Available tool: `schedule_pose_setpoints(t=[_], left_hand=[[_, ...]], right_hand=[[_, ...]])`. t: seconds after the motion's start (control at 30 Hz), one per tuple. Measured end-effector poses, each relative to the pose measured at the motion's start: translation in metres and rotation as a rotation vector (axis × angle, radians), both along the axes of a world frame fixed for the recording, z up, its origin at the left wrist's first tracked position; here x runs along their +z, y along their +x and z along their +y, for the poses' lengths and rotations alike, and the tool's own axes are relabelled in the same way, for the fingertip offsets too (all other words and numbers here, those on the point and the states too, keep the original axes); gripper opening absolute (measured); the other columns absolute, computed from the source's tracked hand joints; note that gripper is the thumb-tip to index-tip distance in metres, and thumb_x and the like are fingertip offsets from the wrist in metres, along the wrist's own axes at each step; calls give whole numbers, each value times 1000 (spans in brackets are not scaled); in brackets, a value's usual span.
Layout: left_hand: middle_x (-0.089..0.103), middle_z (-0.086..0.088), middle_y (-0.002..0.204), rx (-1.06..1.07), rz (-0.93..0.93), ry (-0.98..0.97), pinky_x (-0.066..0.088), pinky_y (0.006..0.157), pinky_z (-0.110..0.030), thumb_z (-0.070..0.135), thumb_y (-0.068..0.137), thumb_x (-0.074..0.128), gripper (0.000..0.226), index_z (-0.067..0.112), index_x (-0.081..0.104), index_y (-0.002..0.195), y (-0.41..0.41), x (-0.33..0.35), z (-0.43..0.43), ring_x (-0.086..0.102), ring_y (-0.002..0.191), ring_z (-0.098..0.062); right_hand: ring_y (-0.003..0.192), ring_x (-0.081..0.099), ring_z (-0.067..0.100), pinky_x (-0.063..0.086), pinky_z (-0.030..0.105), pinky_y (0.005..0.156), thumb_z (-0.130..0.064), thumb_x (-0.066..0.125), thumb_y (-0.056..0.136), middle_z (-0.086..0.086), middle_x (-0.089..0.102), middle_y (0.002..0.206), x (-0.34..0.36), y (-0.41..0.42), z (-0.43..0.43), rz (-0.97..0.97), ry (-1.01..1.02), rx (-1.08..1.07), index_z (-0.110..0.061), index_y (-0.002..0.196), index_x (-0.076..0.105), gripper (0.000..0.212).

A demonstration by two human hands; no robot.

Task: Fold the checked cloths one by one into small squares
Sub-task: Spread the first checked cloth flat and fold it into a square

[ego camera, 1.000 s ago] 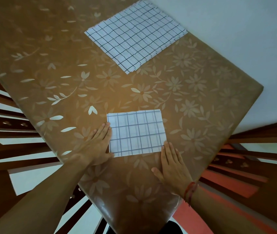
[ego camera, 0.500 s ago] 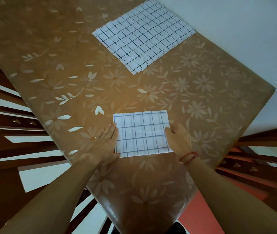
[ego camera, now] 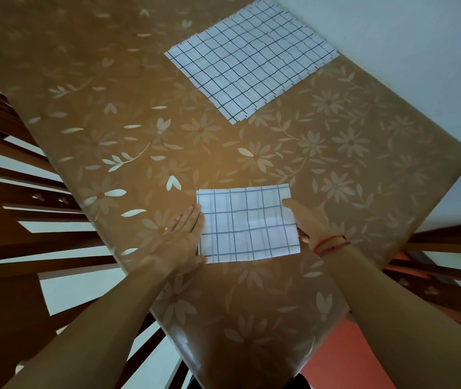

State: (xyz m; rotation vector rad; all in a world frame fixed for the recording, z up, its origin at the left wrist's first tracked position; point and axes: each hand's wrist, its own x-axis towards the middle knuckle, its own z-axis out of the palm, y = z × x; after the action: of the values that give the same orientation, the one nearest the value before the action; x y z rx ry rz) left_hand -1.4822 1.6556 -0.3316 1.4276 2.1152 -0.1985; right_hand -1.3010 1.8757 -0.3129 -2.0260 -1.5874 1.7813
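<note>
Desk: brown, glossy flowered cover (ego camera: 111, 80) that fills most of the frame and runs off its lower edge, with a pale wall behind at upper right.
Folded cloth: white checked rectangle (ego camera: 247, 224) lying flat just below the centre of the frame, wider than it is deep, so it probably needs one more fold to become a small square.
Left hand: flat (ego camera: 180, 240), fingers straight and together, resting on the desk with the fingers' side against the cloth's left edge. It grips nothing and does not pin the cloth.
Right hand: at the cloth's right edge (ego camera: 307, 220), with one fingertip on the upper right corner. Whether the thumb has caught the edge cannot be told from this view.
Risk, slipping: the cover looks slick. If the right edge is lifted while the left hand only lies alongside, the whole rectangle may slide left rather than fold.
Risk, skewed fold: the layers are loose, so a pull from one corner could fan them apart and leave the edges unmatched.
Risk, creases: faint wrinkles show near the middle, and folding over them would probably set them in.
Stack of cloths: unfolded checked pieces (ego camera: 251, 68) at the upper right, well apart, their edges slightly fanned.
Chairs: dark wooden slats (ego camera: 13, 192) at the left and right margins.
</note>
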Motion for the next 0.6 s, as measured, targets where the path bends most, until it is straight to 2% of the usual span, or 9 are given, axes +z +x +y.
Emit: schedule_pose_setpoints(t=[0.13,0.2,0.27,0.33,0.4,0.47,0.57,0.6], left_hand=[[-30,-4,157,-2,8,11,-6,121,-37,51,91,54,102,9,-16,152,0,-2,0,-27,144,-15],[-30,-4,157,4,2,18,-6,121,-37,50,91,55,102,9,-16,152,0,-3,-1,-27,144,-15],[-29,-4,157,8,1,28,-6,121,-38,50,90,55,102,9,-15,152,0,-3,-1,-27,144,-15],[-28,-4,157,14,-2,41,-5,121,-37,49,90,57,102,9,-13,152,0,-2,-1,-26,144,-15],[-28,-3,158,42,-27,46,-4,121,-37,47,88,60,105,9,-13,152,1,-1,-1,-26,144,-14],[-26,-1,158,89,-60,70,1,122,-39,42,87,62,105,10,-13,152,4,0,1,-24,145,-13],[-16,-2,161,152,-104,181,11,121,-40,33,89,58,93,10,-4,154,14,5,3,-17,147,-15],[-12,-2,162,164,-117,225,11,122,-38,30,90,57,88,10,-1,154,19,7,4,-14,148,-15]], right_hand=[[52,54,15,40,21,44,-34,77,71,2,58,63,-3,4,0,55,-100,5,-11,86,67,29],[53,57,15,43,23,46,-38,81,59,6,59,65,-6,5,-2,19,-9,56,-11,78,65,36],[59,59,21,52,31,54,-41,79,51,15,60,65,-13,7,-2,-37,90,103,-12,71,63,39],[55,55,22,49,31,51,-31,78,64,14,57,58,-6,7,-7,-43,112,120,-11,59,59,28],[46,44,17,38,25,45,-22,75,76,-2,47,42,-1,10,-11,-26,113,114,-17,47,53,36],[45,41,17,40,27,49,-21,74,78,-5,41,38,-4,14,-13,-38,156,88,-17,44,47,44],[57,56,21,58,40,63,-27,75,75,14,56,56,-3,20,-18,-63,222,33,-6,58,57,33],[62,61,24,60,45,68,-27,75,75,14,61,63,-4,23,-20,-54,206,-9,-7,63,59,28]])
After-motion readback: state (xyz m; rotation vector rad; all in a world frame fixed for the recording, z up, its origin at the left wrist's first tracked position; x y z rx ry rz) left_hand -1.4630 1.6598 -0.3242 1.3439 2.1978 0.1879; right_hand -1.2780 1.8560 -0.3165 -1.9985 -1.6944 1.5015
